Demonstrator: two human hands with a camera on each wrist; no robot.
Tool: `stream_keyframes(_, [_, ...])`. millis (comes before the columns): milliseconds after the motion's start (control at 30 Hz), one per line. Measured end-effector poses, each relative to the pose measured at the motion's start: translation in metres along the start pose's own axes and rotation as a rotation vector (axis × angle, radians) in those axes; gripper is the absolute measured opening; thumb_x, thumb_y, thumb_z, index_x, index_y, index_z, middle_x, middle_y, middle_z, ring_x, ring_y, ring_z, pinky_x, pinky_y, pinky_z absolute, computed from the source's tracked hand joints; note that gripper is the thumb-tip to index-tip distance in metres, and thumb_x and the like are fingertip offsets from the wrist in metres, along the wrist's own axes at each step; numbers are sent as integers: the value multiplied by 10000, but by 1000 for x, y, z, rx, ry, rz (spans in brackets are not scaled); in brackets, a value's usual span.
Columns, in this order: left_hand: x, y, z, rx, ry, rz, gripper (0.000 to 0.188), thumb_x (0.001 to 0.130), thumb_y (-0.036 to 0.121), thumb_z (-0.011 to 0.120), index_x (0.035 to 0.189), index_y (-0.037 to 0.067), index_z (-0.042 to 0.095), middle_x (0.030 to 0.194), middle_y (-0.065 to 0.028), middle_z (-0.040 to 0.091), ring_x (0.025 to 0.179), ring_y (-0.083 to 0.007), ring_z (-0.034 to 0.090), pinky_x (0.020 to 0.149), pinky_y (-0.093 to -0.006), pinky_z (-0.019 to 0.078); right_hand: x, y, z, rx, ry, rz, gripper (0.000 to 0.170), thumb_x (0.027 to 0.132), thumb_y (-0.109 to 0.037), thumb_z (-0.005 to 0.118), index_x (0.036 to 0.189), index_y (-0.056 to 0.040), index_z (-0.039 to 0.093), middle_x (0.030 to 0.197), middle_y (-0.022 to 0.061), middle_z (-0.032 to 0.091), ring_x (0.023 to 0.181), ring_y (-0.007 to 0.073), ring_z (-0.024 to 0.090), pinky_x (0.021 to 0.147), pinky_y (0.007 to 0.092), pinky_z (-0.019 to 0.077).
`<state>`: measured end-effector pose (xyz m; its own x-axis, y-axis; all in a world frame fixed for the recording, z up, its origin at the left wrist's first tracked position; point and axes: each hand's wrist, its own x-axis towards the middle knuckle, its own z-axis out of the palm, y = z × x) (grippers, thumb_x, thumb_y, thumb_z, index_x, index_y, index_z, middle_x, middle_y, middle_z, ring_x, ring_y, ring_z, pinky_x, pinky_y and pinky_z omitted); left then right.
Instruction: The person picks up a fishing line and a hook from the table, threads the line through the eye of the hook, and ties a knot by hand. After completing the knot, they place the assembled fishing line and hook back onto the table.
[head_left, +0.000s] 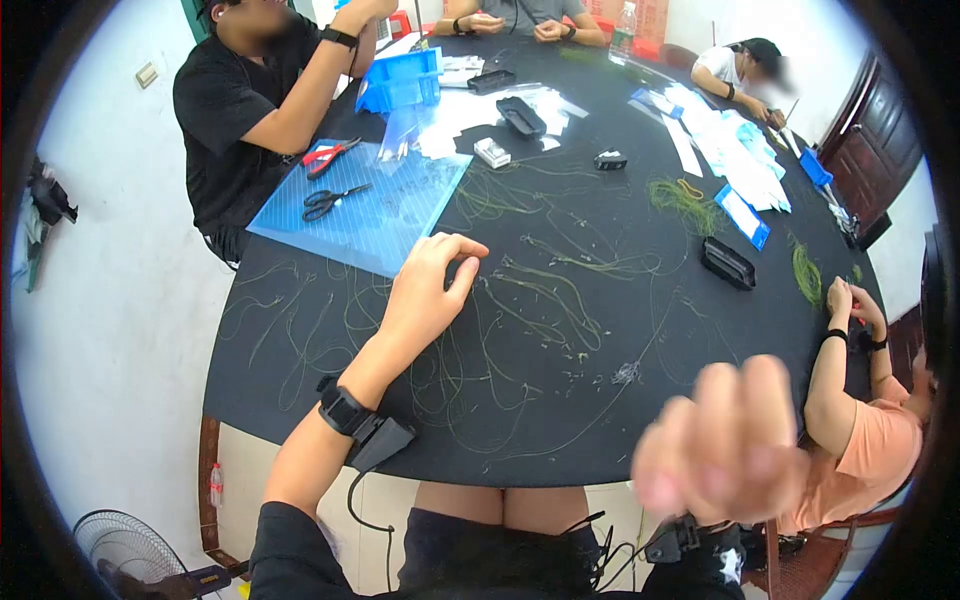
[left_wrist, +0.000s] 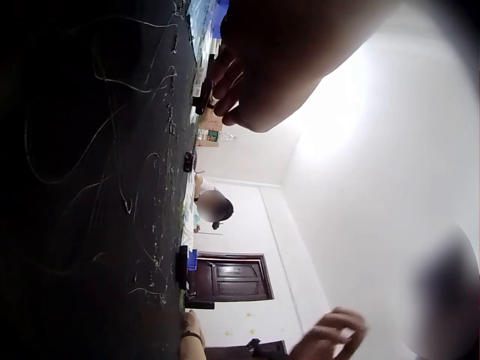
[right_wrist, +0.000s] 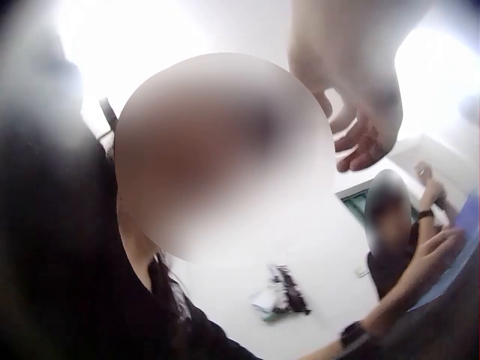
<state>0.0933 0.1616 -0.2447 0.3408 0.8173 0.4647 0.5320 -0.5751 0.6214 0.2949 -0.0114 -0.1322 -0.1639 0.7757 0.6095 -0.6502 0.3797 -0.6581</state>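
Note:
My left hand (head_left: 435,280) is low over the black table (head_left: 620,420), near the corner of the blue cutting mat (head_left: 395,240). Its fingers bend loosely, thumb apart from the index finger, and nothing shows between them. In the left wrist view the same fingers (left_wrist: 229,90) hang relaxed. Thin green lines (head_left: 550,290) lie in loose loops beside this hand, with a pale tangled tuft (head_left: 626,373) to the right. My right hand (head_left: 720,440) is raised above the table's near edge, blurred by motion. Its fingers curl loosely, with no object visible in them.
On the mat lie black scissors (head_left: 335,200) and red-handled pliers (head_left: 328,157). Farther back are a blue bin (head_left: 400,80), black trays (head_left: 727,263) and a blue-edged packet (head_left: 743,217). Several people sit around the table, one in an orange shirt (head_left: 870,450) close on the right.

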Motion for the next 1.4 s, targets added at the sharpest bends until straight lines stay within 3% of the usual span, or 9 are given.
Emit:
stream_keyframes(167, [8,25,-6,-198,-87,-133,127,858,92,570,962,62,637,911,-62,628,915,-223,570,751,-341,458,-60,-18,-49,-769,62,488,128,910,-76,505,931,19,587,910,131,639,801,199,639,727,303,497])
stream_keyframes(233, [20,45,-6,-78,-225,36,160,859,93,567,1002,62,631,972,-65,636,942,-207,574,752,-319,459,-83,-21,-65,-847,266,642,120,894,-47,524,860,20,617,822,92,647,757,145,636,711,275,489])
stream_keyframes(300, [54,63,5,45,-353,306,180,849,113,593,1021,66,610,1014,-81,622,991,-238,563,826,-351,458,-110,-14,-90,-983,475,603,122,890,-31,521,845,25,620,755,69,627,703,107,599,630,237,456])
stream_keyframes(467, [161,61,61,443,-449,312,218,836,148,581,1019,29,587,1014,-172,608,1017,-309,558,895,-409,442,-121,-3,-109,-1082,626,513,126,890,-28,518,837,17,624,668,37,590,592,75,544,527,206,400])
stream_keyframes(567, [236,15,115,444,-454,366,256,835,125,547,1050,-12,575,1035,-217,608,1023,-354,569,901,-422,443,-123,-4,-110,-1000,768,567,127,890,-35,524,842,12,632,661,37,589,594,76,550,526,208,405])
stream_keyframes(733, [315,-28,175,557,-418,225,311,822,161,541,1060,-32,594,1071,-244,613,1036,-378,581,896,-436,461,-125,-6,-113,-1058,678,551,155,903,-46,505,865,37,629,666,56,587,587,82,562,483,191,409])
stream_keyframes(900, [362,-51,223,580,-433,176,380,846,163,504,1179,-18,531,1248,-247,514,1159,-377,507,967,-441,424,-116,-12,-107,-1102,657,529,123,890,-35,524,867,28,628,672,62,576,591,99,550,499,207,404])
stream_keyframes(1100, [388,-61,248,602,-433,16,447,844,116,428,1260,-43,469,1277,-267,478,1203,-384,464,1025,-426,367,-103,-16,-103,-1140,660,510,88,873,-21,546,870,17,626,679,69,562,595,118,535,519,226,399])
stream_keyframes(1400, [421,-86,271,539,-504,12,565,898,233,350,1376,-64,302,1402,-267,362,1321,-351,344,1097,-391,278,-100,-10,-103,-1200,637,492,54,846,1,578,867,4,627,691,82,545,603,148,515,542,254,391])
